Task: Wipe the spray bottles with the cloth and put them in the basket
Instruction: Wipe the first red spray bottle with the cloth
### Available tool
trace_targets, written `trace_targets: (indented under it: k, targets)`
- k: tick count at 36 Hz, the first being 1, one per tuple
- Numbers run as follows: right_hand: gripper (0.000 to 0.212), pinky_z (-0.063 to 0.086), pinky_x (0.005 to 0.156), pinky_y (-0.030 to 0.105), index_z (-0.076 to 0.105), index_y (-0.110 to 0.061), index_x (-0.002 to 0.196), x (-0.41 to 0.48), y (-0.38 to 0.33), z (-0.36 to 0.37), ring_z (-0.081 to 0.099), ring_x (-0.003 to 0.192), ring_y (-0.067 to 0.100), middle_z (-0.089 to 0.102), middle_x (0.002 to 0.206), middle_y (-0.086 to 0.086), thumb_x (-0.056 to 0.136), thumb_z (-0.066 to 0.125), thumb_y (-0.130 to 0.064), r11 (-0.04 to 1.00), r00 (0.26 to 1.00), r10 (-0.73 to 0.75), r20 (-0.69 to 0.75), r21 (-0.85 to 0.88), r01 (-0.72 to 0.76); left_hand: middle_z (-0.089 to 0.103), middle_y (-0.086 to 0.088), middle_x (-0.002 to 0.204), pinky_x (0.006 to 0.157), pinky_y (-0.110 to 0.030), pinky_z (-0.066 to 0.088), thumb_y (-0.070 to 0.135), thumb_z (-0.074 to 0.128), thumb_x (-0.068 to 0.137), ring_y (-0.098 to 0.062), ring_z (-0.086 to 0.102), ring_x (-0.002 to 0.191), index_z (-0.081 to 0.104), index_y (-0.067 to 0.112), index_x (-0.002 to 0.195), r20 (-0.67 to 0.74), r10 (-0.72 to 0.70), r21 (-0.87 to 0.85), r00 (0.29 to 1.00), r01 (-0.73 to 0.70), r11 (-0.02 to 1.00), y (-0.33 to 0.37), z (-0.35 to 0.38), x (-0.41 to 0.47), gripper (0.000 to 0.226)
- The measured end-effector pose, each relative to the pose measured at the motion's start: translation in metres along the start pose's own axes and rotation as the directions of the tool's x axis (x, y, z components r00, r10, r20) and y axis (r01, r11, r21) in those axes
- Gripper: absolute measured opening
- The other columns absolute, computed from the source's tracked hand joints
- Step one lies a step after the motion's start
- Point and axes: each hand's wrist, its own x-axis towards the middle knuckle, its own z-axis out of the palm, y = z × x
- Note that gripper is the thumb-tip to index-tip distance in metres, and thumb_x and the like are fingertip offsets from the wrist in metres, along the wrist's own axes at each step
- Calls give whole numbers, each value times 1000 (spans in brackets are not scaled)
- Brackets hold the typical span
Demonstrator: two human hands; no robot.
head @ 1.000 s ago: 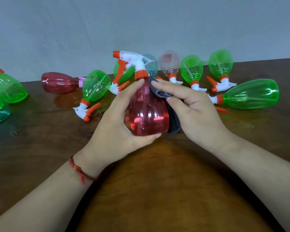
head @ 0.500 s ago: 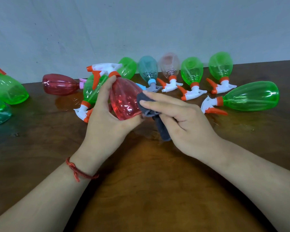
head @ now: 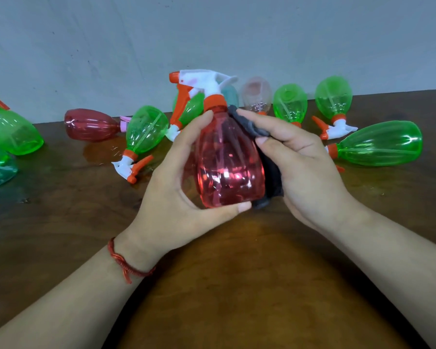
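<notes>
At your far left, a green bottle [head: 13, 134] lies on its side at the frame edge. Next come a dark red bottle [head: 93, 125] and another green one [head: 146, 129], both tipped over.

Your left grip [head: 176, 187] is wrapped round the red spray bottle [head: 229, 167], with one digit up by the orange collar and another under the base. The bottle is lifted off the surface [head: 237, 285] and held upright: long axis vertical, white sprayer head on top, nozzle pointing left.

The dark cloth [head: 272, 182] lies flat against the bottle's right flank, and your right grip [head: 305, 167] is curled over it, pinching it to the plastic. So the bottle sits directly left of the wiping hand, touching it through the cloth. I judge that strokes along the vertical axis will cover that side.

Further right, more green bottles [head: 380, 144] lie in a loose row, unwiped by the look of it.

No basket is in view, so I cannot tell which hand is nearer to it. The left one already carries the bottle.

The surface is dark brown wood with a wet-looking patch near the dark red bottle. Behind it is a plain pale wall [head: 212, 34].
</notes>
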Motion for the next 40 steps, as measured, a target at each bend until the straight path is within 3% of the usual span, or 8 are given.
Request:
trace_targets:
  k: [6,15,19,21,26,32,37,40]
  targets:
    - [46,45,111,19,71,-21,134,-6,5,1,60,131,-1,72,133,-15,106,47,7,979,1000,-6,28,-203,11,48,-2,158,115,-45,52,16,97,78,-19,55,145,34,18,162,-150,-23,8,988,24,1000,-5,-8,-8,105]
    - [51,32,125,25,67,-28,142,-17,15,8,43,146,-4,57,153,-14,106,49,4,855,989,-111,96,-498,144,52,-11,155,110,-55,55,7,95,74,-34,63,135,41,29,157,-190,-208,-263,959,155,952,-15,-14,0,101]
    - [50,33,125,28,68,-25,140,-15,15,7,45,144,-5,59,150,-16,106,48,6,873,994,-81,79,-475,108,78,4,121,86,-38,65,19,75,94,-18,77,112,52,23,144,-174,-389,-534,904,245,809,-9,-11,14,55]
    - [49,35,125,28,68,-25,140,-14,14,6,46,143,-6,60,148,-18,107,48,5,877,996,-66,67,-471,90,79,2,113,76,-27,64,18,71,94,-9,79,97,51,14,146,-203,-451,-552,869,278,786,-6,-12,20,56]
    - [47,41,121,32,67,-28,142,-15,15,10,51,139,-5,63,144,-21,108,50,0,861,996,-81,47,-500,94,65,-11,146,100,-48,61,17,65,101,-29,69,129,54,26,154,-106,-435,-576,894,301,760,4,-13,4,54]
    - [46,38,123,31,67,-13,140,-22,14,15,44,150,9,53,157,-1,103,50,7,593,891,-305,335,-665,453,66,-19,144,104,-56,58,15,68,103,-35,71,125,55,23,150,-213,-494,-629,843,269,729,7,-14,7,49]
    - [46,35,126,36,65,-14,143,-16,15,19,29,159,22,47,163,1,102,56,6,379,773,-266,577,-674,634,70,-16,139,95,-49,60,18,70,104,-35,74,121,55,26,147,-227,-556,-660,800,294,691,7,-17,8,47]
    - [47,34,126,37,65,-12,142,-15,18,20,30,159,24,48,161,3,102,51,8,398,764,-285,578,-654,643,70,-19,139,93,-50,60,18,70,103,-38,72,123,52,25,148,-230,-559,-672,796,286,683,8,-16,7,49]
